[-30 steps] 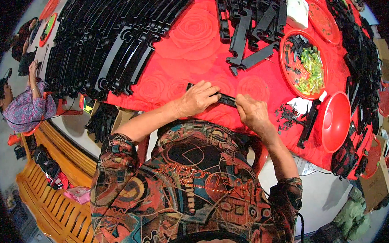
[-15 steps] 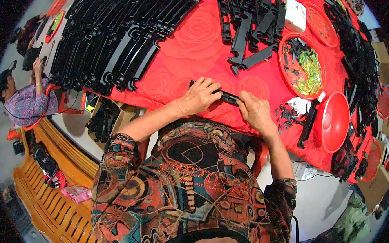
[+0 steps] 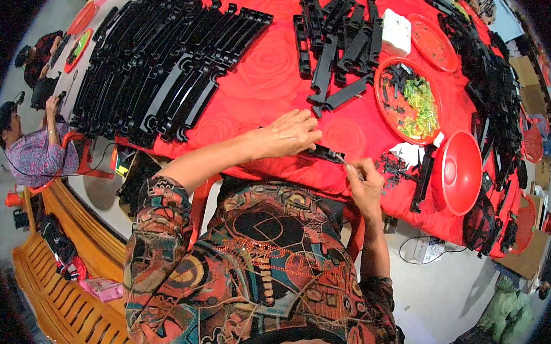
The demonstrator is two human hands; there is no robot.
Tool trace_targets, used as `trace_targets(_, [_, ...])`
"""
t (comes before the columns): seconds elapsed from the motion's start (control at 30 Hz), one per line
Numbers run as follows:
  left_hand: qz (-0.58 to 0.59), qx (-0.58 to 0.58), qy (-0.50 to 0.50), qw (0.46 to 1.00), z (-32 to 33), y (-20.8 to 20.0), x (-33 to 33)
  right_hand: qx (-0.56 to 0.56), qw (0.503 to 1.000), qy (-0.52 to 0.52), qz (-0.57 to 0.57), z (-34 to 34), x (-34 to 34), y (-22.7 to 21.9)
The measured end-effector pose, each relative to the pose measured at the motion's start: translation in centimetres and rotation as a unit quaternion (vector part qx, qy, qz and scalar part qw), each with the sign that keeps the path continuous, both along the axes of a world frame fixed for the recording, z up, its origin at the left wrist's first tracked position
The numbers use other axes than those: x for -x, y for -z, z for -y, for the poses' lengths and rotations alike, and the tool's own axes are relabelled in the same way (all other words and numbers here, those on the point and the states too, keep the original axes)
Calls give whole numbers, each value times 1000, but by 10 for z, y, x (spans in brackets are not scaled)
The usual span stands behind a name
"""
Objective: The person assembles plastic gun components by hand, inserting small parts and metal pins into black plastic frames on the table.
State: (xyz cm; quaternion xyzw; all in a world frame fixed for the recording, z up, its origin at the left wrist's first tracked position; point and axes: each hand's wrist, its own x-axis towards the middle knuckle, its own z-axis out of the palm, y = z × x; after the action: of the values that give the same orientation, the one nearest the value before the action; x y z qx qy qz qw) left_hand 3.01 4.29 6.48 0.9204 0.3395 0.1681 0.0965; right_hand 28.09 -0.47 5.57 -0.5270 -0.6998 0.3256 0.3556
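Got a decent look at this. Closest in, the left hand (image 3: 290, 135) lay curled over a black bar (image 3: 327, 153), covering most of it, while the right hand (image 3: 366, 184) was pinched narrow on a thin piece (image 3: 341, 158) right by the bar's end, too small for me to identify. The bar was near the close edge of the red-covered table (image 3: 248, 102).

Doing that bit well, imo, meant pinning the bar firmly with the left, lining the pinch up with the bar's end, and going light rather than forcing it.

Counts, working outward: two hands, one bar in work, one thin piece. Then one lone bar (image 3: 423, 180), a scatter of black bits (image 3: 395, 169) (hopeless to count) and one deep red bowl (image 3: 462, 172). Past those, one red tray (image 3: 383, 109) with yellow-green and black bits, a messy bar pile (image 3: 323, 68), maybe ten or more, and on the left packed bar rows (image 3: 168, 73), dozens I'd guess. Farther back, one white block (image 3: 396, 32) and a second red tray (image 3: 429, 40).
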Motion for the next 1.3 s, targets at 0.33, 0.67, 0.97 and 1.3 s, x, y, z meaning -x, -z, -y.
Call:
trace_targets(0.33, [-45,76,43,995,-19,15,-16,-59,998,-5,-29,9,4,-3])
trace_targets(0.67, [177,228,-324,901,8,-27,21,38,995,15,-96,22,-8,18])
trace_targets(0.97, [228,206,-447,840,29,30,31,48,991,24,-127,11,2,29])
trace_targets(1.3, [380,325,-458,735,28,25,7,56,989,19,-135,7,4,24])
